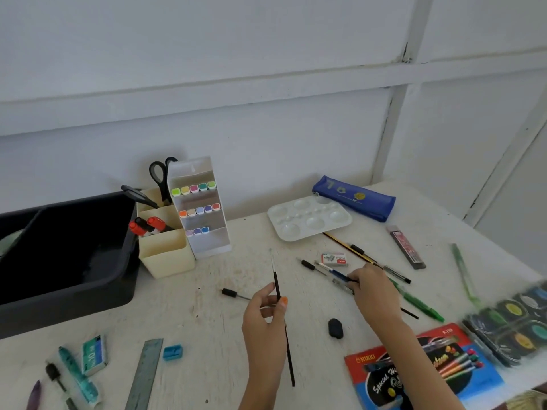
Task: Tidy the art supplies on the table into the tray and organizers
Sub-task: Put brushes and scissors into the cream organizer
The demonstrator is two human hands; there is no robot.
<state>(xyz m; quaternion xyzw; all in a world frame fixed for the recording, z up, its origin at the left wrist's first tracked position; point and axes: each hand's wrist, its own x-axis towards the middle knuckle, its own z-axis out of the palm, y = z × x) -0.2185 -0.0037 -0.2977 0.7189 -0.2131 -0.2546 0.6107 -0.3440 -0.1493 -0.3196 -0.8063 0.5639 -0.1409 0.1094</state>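
Observation:
My left hand (pixel 266 318) holds a long thin black paintbrush (pixel 276 279) upright above the middle of the table, pinched between thumb and fingers. My right hand (pixel 374 291) reaches into a loose cluster of pens and brushes (pixel 331 272) to the right and pinches one or two of them. The dark grey tray (pixel 97 279) stands at the left. A cream stepped organizer (pixel 165 255) beside it holds scissors and red-capped markers. A white marker rack (pixel 204 220) stands next to the organizer.
A white palette (pixel 307 217) and blue pencil case (pixel 355 198) lie at the back right. Green pens (pixel 420 303), a lead box (pixel 408 247), a watercolour set (pixel 515 324) and a red crayon box (pixel 420 374) are on the right. A ruler (pixel 146 374), sharpener (pixel 173 352) and eraser (pixel 336 328) lie in front.

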